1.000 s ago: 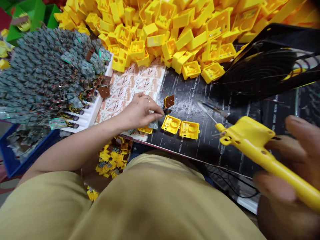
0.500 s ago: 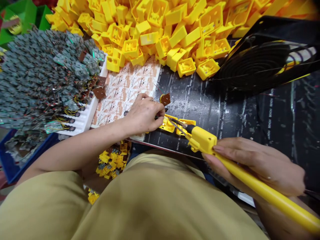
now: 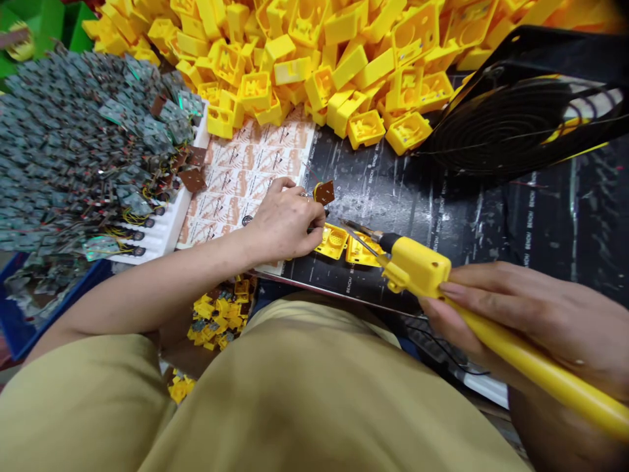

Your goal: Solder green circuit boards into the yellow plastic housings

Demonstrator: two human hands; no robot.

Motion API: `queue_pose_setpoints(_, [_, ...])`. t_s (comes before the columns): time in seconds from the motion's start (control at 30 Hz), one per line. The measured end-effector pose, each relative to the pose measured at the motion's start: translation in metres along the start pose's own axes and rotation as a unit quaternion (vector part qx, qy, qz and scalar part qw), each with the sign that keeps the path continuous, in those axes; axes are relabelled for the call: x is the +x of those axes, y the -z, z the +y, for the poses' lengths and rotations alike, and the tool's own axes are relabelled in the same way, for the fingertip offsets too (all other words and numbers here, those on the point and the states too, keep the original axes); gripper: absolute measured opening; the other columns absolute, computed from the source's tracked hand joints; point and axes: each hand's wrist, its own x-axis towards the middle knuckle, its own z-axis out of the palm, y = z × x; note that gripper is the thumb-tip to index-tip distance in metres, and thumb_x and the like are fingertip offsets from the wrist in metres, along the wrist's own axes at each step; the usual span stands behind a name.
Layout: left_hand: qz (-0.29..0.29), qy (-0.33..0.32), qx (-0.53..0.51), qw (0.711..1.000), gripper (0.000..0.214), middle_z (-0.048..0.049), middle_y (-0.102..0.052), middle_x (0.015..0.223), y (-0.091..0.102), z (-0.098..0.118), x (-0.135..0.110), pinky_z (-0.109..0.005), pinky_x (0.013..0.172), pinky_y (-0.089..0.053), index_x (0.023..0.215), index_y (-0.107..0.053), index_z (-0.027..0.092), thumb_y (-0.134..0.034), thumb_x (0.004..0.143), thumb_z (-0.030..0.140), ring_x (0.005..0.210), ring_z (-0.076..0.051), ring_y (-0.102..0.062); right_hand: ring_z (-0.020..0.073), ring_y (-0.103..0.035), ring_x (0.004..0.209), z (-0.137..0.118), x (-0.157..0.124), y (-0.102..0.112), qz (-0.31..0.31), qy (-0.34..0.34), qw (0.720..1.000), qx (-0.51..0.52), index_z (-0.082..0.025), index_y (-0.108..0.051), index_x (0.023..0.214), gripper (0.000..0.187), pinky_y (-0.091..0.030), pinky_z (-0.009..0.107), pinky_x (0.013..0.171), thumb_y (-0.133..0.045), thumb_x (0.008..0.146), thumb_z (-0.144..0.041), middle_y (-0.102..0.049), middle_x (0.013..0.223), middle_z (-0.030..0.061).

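My left hand [image 3: 285,219] rests on the black mat with its fingers pinched on the wires of a small brown circuit board [image 3: 324,193], which sticks up just beyond the fingertips. Beside that hand lie two open yellow plastic housings [image 3: 350,245]. My right hand [image 3: 535,321] grips a long yellow soldering iron [image 3: 427,272]; its metal tip points left, just above the two housings.
A big heap of yellow housings [image 3: 314,59] fills the back of the bench. Grey-green circuit boards with wires [image 3: 78,144] are piled at the left over a blue bin [image 3: 19,321]. A black fan [image 3: 521,118] stands at the right. Printed paper [image 3: 246,177] lies under the left hand.
My right hand brought the soldering iron in from the right until its tip reached the two housings, then drew it back slightly. The left hand stayed pinched by the brown board.
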Motion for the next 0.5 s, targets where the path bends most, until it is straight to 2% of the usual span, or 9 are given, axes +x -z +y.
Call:
queue_pose_setpoints(0.2, [-0.008, -0.002, -0.001, 1.000, 0.024, -0.0043, -0.070, 0.068, 0.000, -0.002, -0.001, -0.048, 0.098, -0.037, 0.072, -0.071, 0.020, -0.049, 0.077, 0.027, 0.078, -0.023, -0.061, 0.0099, -0.062, 0.061, -0.001, -0.002, 0.000, 0.002, -0.011, 1.000, 0.015, -0.023, -0.061, 0.080, 0.023, -0.053, 0.021, 0.054, -0.055, 0.097, -0.038, -0.065, 0.071, 0.0003])
queue_pose_setpoints(0.4, [-0.009, -0.007, 0.012, 1.000, 0.026, -0.0052, -0.071, 0.068, 0.000, -0.001, -0.001, -0.048, 0.098, -0.037, 0.073, -0.071, 0.020, -0.047, 0.079, 0.027, 0.080, -0.023, -0.061, 0.0083, -0.063, 0.064, 0.003, 0.000, -0.010, 0.022, 0.050, 0.998, 0.028, -0.020, -0.059, 0.086, 0.009, -0.054, 0.017, 0.059, -0.066, 0.089, -0.023, -0.065, 0.072, -0.0004])
queue_pose_setpoints(0.5, [-0.013, -0.010, 0.017, 1.000, 0.027, -0.0054, -0.072, 0.071, 0.000, -0.001, -0.001, -0.047, 0.098, -0.037, 0.075, -0.072, 0.020, -0.047, 0.080, 0.027, 0.082, -0.024, -0.061, 0.0080, -0.063, 0.062, 0.005, 0.002, -0.014, 0.021, 0.078, 0.997, 0.019, -0.020, -0.059, 0.087, 0.017, -0.054, 0.017, 0.059, -0.074, 0.081, -0.017, -0.066, 0.073, -0.0020])
